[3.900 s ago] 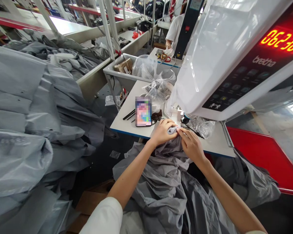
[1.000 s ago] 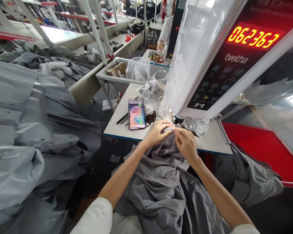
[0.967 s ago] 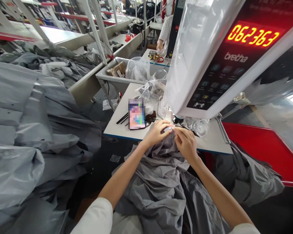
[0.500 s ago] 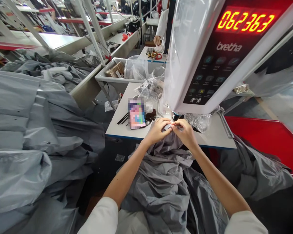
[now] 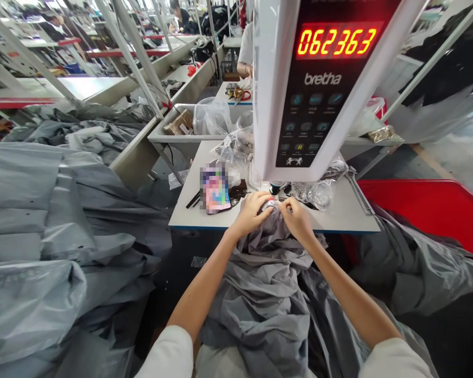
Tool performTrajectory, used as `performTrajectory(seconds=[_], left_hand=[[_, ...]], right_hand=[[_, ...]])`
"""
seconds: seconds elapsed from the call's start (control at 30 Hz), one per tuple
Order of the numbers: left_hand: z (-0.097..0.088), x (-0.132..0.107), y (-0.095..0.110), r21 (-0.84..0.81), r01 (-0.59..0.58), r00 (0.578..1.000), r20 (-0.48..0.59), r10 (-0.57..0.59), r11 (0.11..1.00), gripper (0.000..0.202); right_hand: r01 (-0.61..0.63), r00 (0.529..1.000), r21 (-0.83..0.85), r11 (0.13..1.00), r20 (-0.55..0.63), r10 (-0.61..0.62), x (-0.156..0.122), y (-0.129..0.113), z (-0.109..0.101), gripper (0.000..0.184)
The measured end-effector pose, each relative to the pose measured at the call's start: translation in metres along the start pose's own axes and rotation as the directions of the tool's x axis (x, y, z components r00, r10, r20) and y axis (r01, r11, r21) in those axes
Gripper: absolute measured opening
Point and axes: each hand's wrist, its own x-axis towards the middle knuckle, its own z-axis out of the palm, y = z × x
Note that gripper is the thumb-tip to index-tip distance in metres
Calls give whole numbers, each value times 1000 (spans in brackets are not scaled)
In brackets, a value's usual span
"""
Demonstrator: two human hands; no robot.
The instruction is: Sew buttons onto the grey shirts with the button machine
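Observation:
Grey fabric (image 5: pixel 266 283) hangs over the table's front edge and runs down across my lap. Its gathered upper end lies under the head of a white machine (image 5: pixel 270 105) with a lit red number display. My left hand (image 5: pixel 252 212) is closed on the fabric, fingers bent over its edge just in front of the machine's dark lower tip (image 5: pixel 275 188). On the other side, my right hand (image 5: pixel 295 215) pinches the same fabric between thumb and fingers. A small reddish spot shows between the hands; I cannot make out what it is.
A phone (image 5: pixel 216 189) stands left of my hands on the white table (image 5: pixel 193 210). Clear plastic bags of small parts (image 5: pixel 315 194) lie at right. Grey fabric heaps (image 5: pixel 82 226) fill the left side. A red surface (image 5: pixel 429 205) is at right; a co-worker's arm (image 5: pixel 246 58) shows behind.
My right hand has drawn slightly away from my left, its fingers curling more. The head view has shifted, so the machine appears further left and more upright. The display number is the same.

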Motion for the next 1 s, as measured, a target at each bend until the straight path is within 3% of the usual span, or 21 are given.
performTrajectory(seconds=[0.33, 0.5, 0.63, 0.73, 0.8, 0.93, 1.0], left_hand=[[2, 0, -5, -67, 55, 998, -32, -57, 996, 27], [5, 1, -4, -84, 65, 995, -70, -71, 994, 24], [4, 2, -1, -58, 61, 995, -75, -65, 996, 22], [3, 3, 1, -43, 47, 996, -72, -50, 998, 21], [3, 3, 1, -34, 52, 996, -73, -54, 998, 21], [4, 2, 0, -40, 57, 995, -74, -60, 998, 21], [4, 2, -1, -45, 54, 996, -74, -57, 998, 21]], right_hand=[[47, 998, 29, 998, -39, -45, -1, 6, 5, 27], [232, 967, 3, 973, -107, -231, 3, 9, 5, 15], [330, 937, -83, 940, -95, -337, -2, 5, -2, 11], [381, 916, -113, 918, -88, -391, -9, 6, -19, 14], [376, 905, -144, 915, -155, -396, -11, 13, -37, 15], [212, 863, -203, 956, -419, -280, 1, 42, -81, 13], [148, 853, -233, 961, -462, -243, 16, 55, -101, 12]])
